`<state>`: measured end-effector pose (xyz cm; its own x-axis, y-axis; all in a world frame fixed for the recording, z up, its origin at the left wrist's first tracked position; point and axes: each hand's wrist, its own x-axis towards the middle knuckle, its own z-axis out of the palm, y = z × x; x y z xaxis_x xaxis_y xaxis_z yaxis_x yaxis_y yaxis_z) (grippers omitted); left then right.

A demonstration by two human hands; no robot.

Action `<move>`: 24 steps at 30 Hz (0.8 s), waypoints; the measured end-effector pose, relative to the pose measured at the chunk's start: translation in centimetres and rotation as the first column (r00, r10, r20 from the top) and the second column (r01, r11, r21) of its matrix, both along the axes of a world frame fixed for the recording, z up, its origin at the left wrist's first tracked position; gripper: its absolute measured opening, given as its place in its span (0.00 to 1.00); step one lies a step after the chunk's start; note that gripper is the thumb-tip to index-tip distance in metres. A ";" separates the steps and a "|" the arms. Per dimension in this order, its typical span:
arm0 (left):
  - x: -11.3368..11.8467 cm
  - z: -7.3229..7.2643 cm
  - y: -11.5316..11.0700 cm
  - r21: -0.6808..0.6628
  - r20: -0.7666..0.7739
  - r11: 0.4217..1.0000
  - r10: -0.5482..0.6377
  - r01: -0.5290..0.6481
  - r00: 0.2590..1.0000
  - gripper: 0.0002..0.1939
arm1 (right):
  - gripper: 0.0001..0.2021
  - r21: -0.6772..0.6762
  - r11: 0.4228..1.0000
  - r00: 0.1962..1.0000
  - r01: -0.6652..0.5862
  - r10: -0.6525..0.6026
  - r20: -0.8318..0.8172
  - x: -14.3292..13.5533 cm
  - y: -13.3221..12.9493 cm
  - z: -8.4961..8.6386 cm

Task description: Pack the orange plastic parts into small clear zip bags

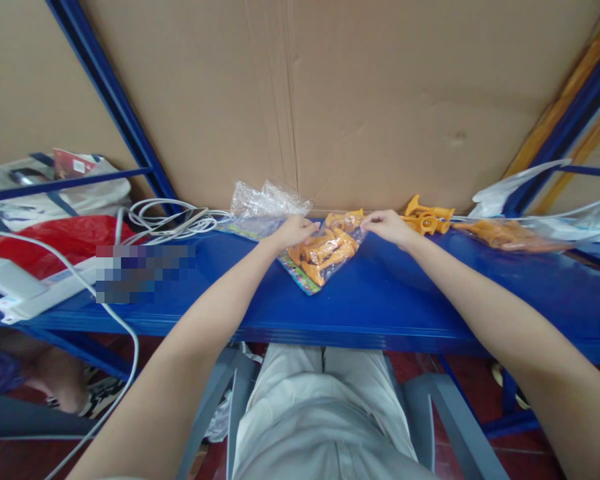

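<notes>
A clear plastic bag (pixel 325 257) with a colourful printed edge lies at a slant on the blue table. Several orange plastic pieces show through its film; their exact kind is unclear. My left hand (pixel 295 232) is closed on the bag's left side, thumb and fingers toward the pieces. At the right edge of the same bag, my right hand (pixel 387 227) pinches the film. Just beyond my right hand sits a small pile of loose orange plastic pieces (pixel 427 219), some with hollow round ends.
Clear bags (pixel 265 200) lie behind my left hand. Another bag of orange pieces (pixel 505 235) rests at right. Coiled white cable (pixel 175 220), a white power strip (pixel 55 290) and a red bag (pixel 70 240) occupy the left. Cardboard (pixel 330 100) walls the back. A person's leg shows lower left.
</notes>
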<state>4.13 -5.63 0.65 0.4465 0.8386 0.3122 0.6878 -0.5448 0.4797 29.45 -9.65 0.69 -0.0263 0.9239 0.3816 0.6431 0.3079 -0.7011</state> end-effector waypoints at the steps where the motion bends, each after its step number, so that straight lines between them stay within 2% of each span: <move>1: 0.1 -0.1 0.0 0.029 0.004 0.999 -0.017 0.017 1.000 0.22 | 0.06 0.037 0.998 0.998 0.043 -0.045 0.049 0.1 0.1 0.0; 4: 0.4 -0.4 -0.1 0.106 0.022 0.994 0.007 -0.009 1.000 0.12 | 0.05 0.127 0.977 0.962 0.170 -0.193 0.192 0.1 0.1 0.1; 6: 0.4 -0.5 -0.2 0.065 0.030 0.997 0.033 -0.035 0.999 0.09 | 0.06 0.137 0.953 0.922 0.271 -0.298 0.246 0.1 0.0 0.2; 8: 0.4 -0.5 -0.3 -0.026 0.044 0.999 0.037 -0.036 0.998 0.10 | 0.13 0.047 0.942 0.892 0.333 -0.331 0.308 0.2 -0.2 0.2; 11: 0.3 -0.2 -0.5 -0.203 0.073 0.978 0.062 -0.047 0.995 0.12 | 0.22 -0.185 0.942 0.919 0.280 -0.208 0.334 0.6 -0.4 0.2; 13: 0.4 -0.2 -0.6 -0.302 0.084 0.952 0.078 -0.049 0.993 0.13 | 0.21 -0.286 0.943 0.969 0.170 -0.106 0.225 0.6 -0.6 0.1; 15: 0.6 -0.3 -0.7 -0.341 0.113 0.938 0.102 -0.057 0.988 0.12 | 0.16 -0.335 0.939 0.995 0.080 -0.054 0.086 0.2 -0.7 -0.1; 18: 1.1 -0.7 -0.8 -0.343 0.221 0.936 0.160 -0.077 0.962 0.07 | 0.07 -0.384 0.922 0.989 0.042 -0.094 -0.116 -0.8 -0.9 -0.2; 21: 1.2 -1.1 -0.8 -0.404 0.323 0.914 0.185 -0.041 0.928 0.15 | 0.08 -0.409 0.911 0.897 -0.061 -0.130 -0.423 -2.0 -1.2 -0.1; 24: 1.1 -1.1 -0.7 -0.497 0.381 0.867 0.200 0.018 0.903 0.13 | 0.11 -0.384 0.903 0.732 -0.195 -0.127 -0.669 -2.8 -1.5 0.2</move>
